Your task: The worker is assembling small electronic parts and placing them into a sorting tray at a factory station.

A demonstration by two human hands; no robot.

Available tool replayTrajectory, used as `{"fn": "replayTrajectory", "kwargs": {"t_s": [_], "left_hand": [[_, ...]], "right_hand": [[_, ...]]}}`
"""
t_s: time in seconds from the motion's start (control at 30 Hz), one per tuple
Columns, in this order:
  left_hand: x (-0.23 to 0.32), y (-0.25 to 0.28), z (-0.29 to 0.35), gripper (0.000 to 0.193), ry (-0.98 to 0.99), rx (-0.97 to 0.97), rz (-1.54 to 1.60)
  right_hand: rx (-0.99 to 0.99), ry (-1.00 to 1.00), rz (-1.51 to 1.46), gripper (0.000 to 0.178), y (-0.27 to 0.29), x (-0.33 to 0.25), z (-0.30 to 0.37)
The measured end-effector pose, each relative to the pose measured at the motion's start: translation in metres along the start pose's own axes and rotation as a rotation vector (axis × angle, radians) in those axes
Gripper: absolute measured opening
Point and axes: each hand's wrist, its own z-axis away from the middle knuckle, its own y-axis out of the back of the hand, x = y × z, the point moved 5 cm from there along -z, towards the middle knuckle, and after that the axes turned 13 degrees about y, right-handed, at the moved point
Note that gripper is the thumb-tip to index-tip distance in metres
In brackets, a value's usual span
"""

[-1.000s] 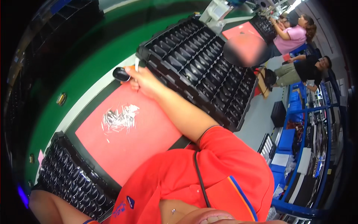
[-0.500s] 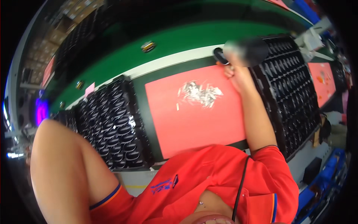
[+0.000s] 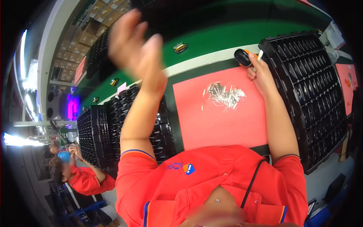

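My right hand (image 3: 261, 73) is closed around a glossy black oval piece (image 3: 242, 57) with an orange edge, at the far right of the pink mat (image 3: 223, 130). A slim white strip (image 3: 259, 55) sticks up from between its fingers. On the mat lies a loose pile of small whitish and silvery strips (image 3: 223, 95). My left hand (image 3: 138, 49) is raised at the far left, in front of the green conveyor belt (image 3: 211, 42). It is blurred by motion, its thumb stands apart from the fingers, and I see nothing in it.
Black moulded trays (image 3: 308, 83) are stacked right of the mat; more black trays (image 3: 94, 132) lie to the left, partly behind my left arm. A small yellow-and-black part (image 3: 180, 47) sits on the belt. A co-worker in a red shirt (image 3: 89, 181) is at the far left.
My left arm has swung into view from the left, its hand now over the belt side. The dark round shape over my right hand has gone, so the black oval piece shows clearly. The view has shifted left.
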Motion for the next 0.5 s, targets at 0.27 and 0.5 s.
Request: {"fn": "replayTrajectory", "kwargs": {"t_s": [0.27,0.5], "left_hand": [[-0.240,-0.062,0.034,0.042,0.234,-0.728,-1.097],[-0.205,-0.069,0.049,0.036,0.375,-0.615,-0.604]], "right_hand": [[0.011,-0.028,-0.003,0.027,0.003,0.009,-0.005],[0.021,0.000,0.060,0.027,-0.004,-0.003,0.001]]}}
